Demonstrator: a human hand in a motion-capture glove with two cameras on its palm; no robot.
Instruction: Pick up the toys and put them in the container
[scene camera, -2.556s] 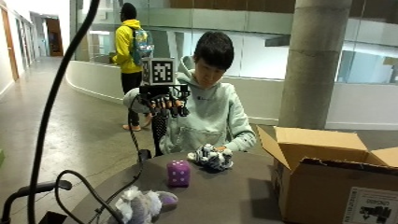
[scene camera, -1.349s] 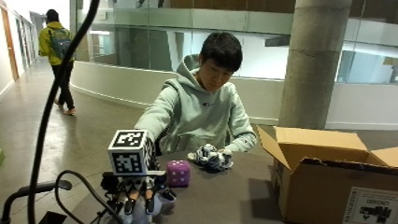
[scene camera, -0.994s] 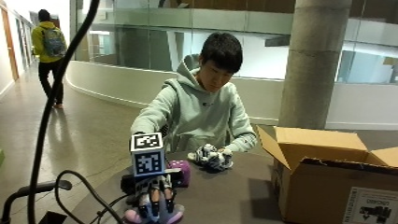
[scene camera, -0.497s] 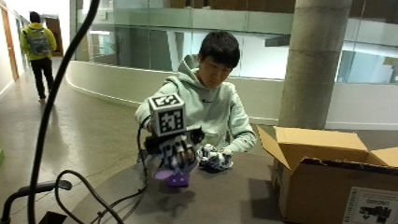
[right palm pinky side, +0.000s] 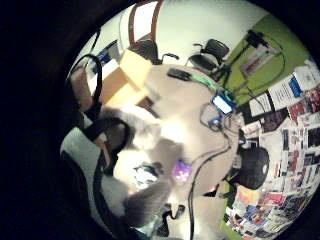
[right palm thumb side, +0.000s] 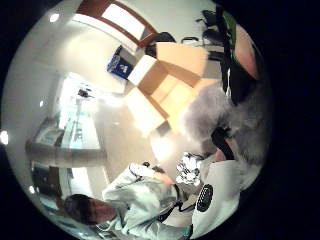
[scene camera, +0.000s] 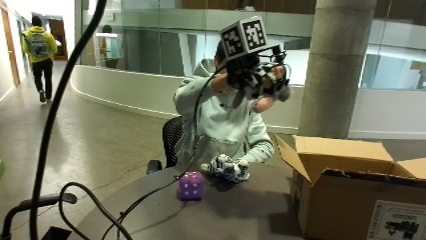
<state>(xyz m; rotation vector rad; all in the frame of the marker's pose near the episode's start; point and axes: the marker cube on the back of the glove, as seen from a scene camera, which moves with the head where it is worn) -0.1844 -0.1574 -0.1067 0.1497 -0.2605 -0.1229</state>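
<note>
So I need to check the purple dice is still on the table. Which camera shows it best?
The outside view: the purple dice sits in plain sight on the table, near the zebra toy. The little finger side palm view shows it small and blurred; the thumb side view doesn't show it.

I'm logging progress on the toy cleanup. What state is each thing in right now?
Gloved right hand: raised high above the table, fingers curled round a grey plush toy.
Grey plush toy: held in the air, not yet in the box.
Cardboard box: on the table, flaps open.
Purple dice toy: resting on the table, untouched.
Black-and-white plush toy: on the table, the person's bare hand at it.
</note>
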